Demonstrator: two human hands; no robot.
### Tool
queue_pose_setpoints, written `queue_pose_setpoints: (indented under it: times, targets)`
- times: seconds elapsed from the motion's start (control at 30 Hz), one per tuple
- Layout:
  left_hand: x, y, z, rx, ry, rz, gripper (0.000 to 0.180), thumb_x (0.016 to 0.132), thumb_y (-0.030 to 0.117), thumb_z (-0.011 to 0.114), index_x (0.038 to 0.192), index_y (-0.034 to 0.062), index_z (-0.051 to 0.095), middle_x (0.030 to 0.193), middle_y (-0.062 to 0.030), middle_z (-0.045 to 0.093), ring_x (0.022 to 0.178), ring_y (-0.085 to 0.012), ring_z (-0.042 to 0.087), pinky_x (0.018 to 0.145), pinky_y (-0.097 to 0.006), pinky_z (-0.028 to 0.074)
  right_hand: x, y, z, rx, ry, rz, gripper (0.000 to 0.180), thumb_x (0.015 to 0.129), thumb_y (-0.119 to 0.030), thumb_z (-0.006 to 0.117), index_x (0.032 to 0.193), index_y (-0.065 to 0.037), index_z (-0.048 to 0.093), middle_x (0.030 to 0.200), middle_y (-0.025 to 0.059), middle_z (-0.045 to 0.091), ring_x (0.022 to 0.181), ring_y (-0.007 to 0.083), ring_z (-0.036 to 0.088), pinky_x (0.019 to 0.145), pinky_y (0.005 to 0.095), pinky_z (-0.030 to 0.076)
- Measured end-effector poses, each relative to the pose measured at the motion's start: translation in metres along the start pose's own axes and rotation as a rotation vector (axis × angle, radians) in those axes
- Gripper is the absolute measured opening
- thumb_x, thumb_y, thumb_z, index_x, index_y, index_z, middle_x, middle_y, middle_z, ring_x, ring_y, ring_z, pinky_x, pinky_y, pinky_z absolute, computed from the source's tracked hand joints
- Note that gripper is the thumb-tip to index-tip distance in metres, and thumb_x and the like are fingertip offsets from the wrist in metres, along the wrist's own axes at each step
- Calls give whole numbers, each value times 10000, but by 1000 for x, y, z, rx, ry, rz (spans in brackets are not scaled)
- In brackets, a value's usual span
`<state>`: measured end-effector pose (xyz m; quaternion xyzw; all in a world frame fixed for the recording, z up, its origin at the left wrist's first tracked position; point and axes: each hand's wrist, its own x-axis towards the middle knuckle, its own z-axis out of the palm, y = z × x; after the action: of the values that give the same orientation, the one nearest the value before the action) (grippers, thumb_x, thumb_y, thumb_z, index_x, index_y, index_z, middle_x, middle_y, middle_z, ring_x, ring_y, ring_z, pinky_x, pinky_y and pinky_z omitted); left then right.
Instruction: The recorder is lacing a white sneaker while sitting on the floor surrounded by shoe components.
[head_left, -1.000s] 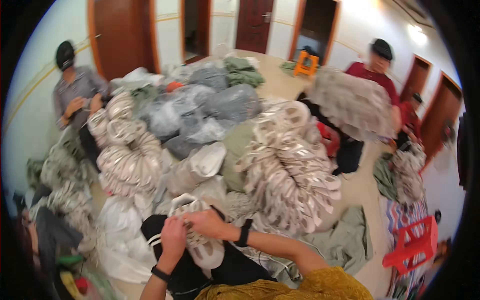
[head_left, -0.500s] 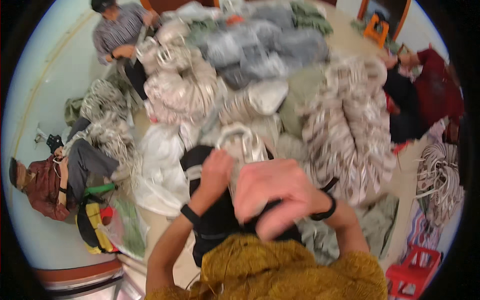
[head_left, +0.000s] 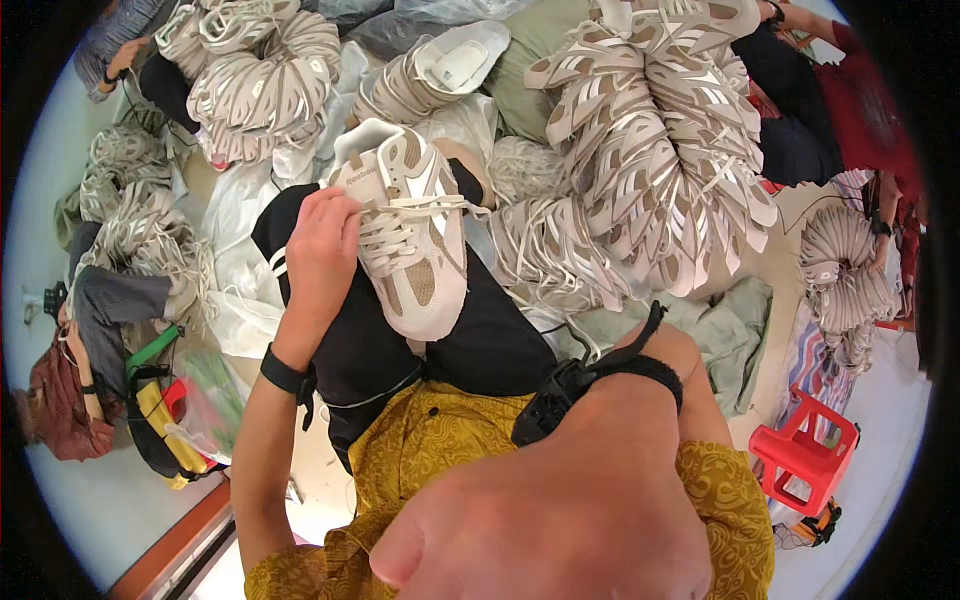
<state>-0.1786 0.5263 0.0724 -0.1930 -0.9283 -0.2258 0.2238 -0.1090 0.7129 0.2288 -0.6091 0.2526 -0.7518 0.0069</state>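
Note:
A beige and white sneaker upper (head_left: 415, 250) with white laces lies over my black-trousered lap, its toe toward me. My left hand (head_left: 322, 245) is closed at its left edge, fingertips pinching beside the tongue. A loose bit of white lace (head_left: 279, 262) shows at that hand's outer side. Close to the camera and slightly blurred, my right hand (head_left: 560, 525) is curled like a fist, apart from the upper. Its fingertips are hidden beneath it, as is anything they hold. A lace end (head_left: 478, 210) sticks out at the upper's right side.
Stacked shoe uppers form big bundles ahead right (head_left: 665, 150) and ahead left (head_left: 265, 100). A smaller stack (head_left: 415, 80) stands between them. A red plastic stool (head_left: 805, 450) is at the right. Other people sit at both sides, one in a dark red top (head_left: 865, 110).
My right hand has drawn back toward the camera, away from my left. The left hand appears further left, and the upper shows fully. My view has tilted down.

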Motion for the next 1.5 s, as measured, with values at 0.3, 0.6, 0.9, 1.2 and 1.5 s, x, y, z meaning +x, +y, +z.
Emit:
queue_pose_setpoints:
  times: [0.3,0.6,0.9,1.2,1.5]
  targets:
    - [-5,-3,5,-173,43,-156,99,735,9,593,831,19,569,909,-128,587,854,-282,579,699,-343,477,-86,83,-118,-1106,-6,594,154,610,-53,640,763,-71,639,709,27,602,741,186,568,683,288,434]
    - [1,-2,9,20,97,1,91,684,-8,607,755,22,558,764,-106,552,858,-272,563,669,-345,476,-106,125,-136,-1502,-269,352,142,644,-62,571,780,-90,602,689,16,603,780,166,567,765,319,378]
    - [0,1,8,37,83,-84,88,716,12,599,802,14,579,855,-124,587,860,-265,571,701,-346,476,-113,133,-134,-1468,-248,450,194,663,-58,565,850,-89,604,674,32,604,728,171,569,714,319,373]
    - [-1,2,8,-5,93,-125,80,726,24,601,803,26,582,871,-124,598,881,-261,575,723,-343,477,-119,138,-129,-1469,-83,480,279,624,-22,600,892,-96,626,708,24,580,725,182,561,668,319,389]
    - [4,6,10,123,85,-88,56,704,9,598,749,13,565,804,-117,589,826,-275,566,688,-353,473,-123,131,-121,-1381,20,506,252,637,-34,606,883,-89,617,742,43,591,774,191,569,684,323,396]
